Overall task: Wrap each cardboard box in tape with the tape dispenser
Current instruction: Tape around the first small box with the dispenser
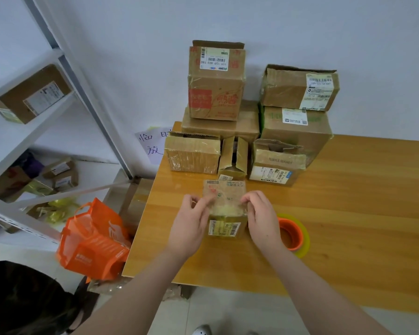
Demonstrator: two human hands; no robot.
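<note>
Just below the middle of the head view, we steady a small box [225,189] standing on the table [348,201], its barcode side turned toward us. Our left hand [191,223] and right hand [261,221] flank it. The fingers [205,201] of both are curled narrow and pinch at the two top edges, where a glossy, wrinkled patch of tape covers the cardboard. It is blurred there, so we cannot tell whether film or only cardboard sits between the fingertips.

At lower right of the box, just beside our right hand, the tape roll [294,234] rests on the table with nobody holding it. We cannot tell whether it lies flat or sits on its rim. In the upper middle of the frame a stack [215,93] of other boxes stands against the wall, several with open flaps, the nearest close behind ours.

We judge the tape itself to be the main risk. It is already creased, so pressing it down as it lies would lock in folds and air, and the seam could lift. A loose end could also cling to our fingers or to itself. Held only at its top, the light box could tip or skid on the shiny table if one side pulls harder. Our right wrist could also nudge the roll away as it turns.
</note>
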